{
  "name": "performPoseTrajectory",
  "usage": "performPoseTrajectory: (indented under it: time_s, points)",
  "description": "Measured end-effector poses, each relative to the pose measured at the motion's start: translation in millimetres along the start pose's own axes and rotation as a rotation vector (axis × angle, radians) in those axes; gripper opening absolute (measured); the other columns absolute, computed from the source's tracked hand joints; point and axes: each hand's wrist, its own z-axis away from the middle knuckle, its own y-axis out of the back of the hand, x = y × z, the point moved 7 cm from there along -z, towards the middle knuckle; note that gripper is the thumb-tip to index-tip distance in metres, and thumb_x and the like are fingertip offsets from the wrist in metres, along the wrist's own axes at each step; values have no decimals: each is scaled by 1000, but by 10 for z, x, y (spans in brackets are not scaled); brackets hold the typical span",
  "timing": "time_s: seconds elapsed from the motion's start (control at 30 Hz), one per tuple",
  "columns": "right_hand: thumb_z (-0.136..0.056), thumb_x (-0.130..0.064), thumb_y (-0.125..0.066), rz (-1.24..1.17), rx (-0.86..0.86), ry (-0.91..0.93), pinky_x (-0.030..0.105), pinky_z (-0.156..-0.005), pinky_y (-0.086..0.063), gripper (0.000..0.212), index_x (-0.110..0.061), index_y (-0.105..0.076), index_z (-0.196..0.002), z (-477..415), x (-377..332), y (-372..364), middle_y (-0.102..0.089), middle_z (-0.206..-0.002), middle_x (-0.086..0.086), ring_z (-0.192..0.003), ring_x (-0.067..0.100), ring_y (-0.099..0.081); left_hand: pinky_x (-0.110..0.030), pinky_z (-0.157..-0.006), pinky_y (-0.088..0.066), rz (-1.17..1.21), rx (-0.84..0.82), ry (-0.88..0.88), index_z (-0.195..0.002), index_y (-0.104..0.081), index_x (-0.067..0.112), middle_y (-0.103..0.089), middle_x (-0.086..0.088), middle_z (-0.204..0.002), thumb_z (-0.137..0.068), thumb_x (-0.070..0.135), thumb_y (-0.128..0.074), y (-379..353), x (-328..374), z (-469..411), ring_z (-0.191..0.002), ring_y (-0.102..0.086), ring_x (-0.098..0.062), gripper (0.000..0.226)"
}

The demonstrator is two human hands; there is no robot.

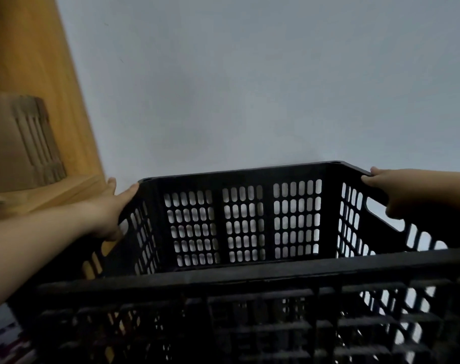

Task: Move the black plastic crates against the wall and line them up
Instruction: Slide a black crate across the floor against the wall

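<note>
Crate (244, 222) fills the lower half of my view, black and slotted, its open top facing me. Its far side stands close to the grey wall (249, 88), though I cannot tell from here whether they touch. The near rim runs across the bottom of the frame, blurred.

My left hand (108, 208) holds the crate's left side at centre left. The thumb lies along the rim toward the far corner, one finger sticks out beyond it on the outside, and the lower fingers curl at the side wall. My right hand (397, 193) grips the right side's rim at centre right, above the handle slot, thumb on the inner face and fingers curled over the edge.

A wooden panel (39, 61) rises at upper left, with a cardboard box (18, 143) on a wooden ledge below it. A patterned bit of floor (2, 340) shows in the lower left corner.
</note>
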Motion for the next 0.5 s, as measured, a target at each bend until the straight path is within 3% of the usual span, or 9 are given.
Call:
performPoseTrajectory:
  time_s: [0.1,0.23,0.37,0.5]
  points:
    - [-79,-9,-59,12,-2,-6,33,-98,-42,79,-13,-18,-146,15,-27,20,-20,-152,10,-127,27,-45,-29,-100,-42,-30,-2,27,-145,21,29,29,-18,-151,-79,10,-65,39,-55,42,-140,-24,-36,109]
    - [-80,-11,-60,17,-34,12,29,-101,-39,86,-17,-8,-148,-18,-112,22,-2,-159,8,-134,27,-38,-29,-107,-32,-38,-18,52,-144,22,26,31,-18,-151,-78,9,-67,13,-99,80,-143,-16,-34,113]
    - [-80,-11,-61,33,-32,26,34,-101,-41,86,-14,-9,-148,-81,-129,5,-11,-156,9,-130,28,-42,-32,-111,-31,-13,-9,55,-145,19,30,31,-16,-151,-78,5,-65,-8,-79,46,-144,-11,-34,110]
    - [-80,-11,-60,-1,-33,28,33,-102,-39,89,-18,-4,-149,-152,-133,24,-4,-159,7,-133,28,-38,-33,-112,-29,-11,18,45,-145,17,30,30,-17,-151,-80,9,-65,5,-58,-13,-144,-9,-35,107]
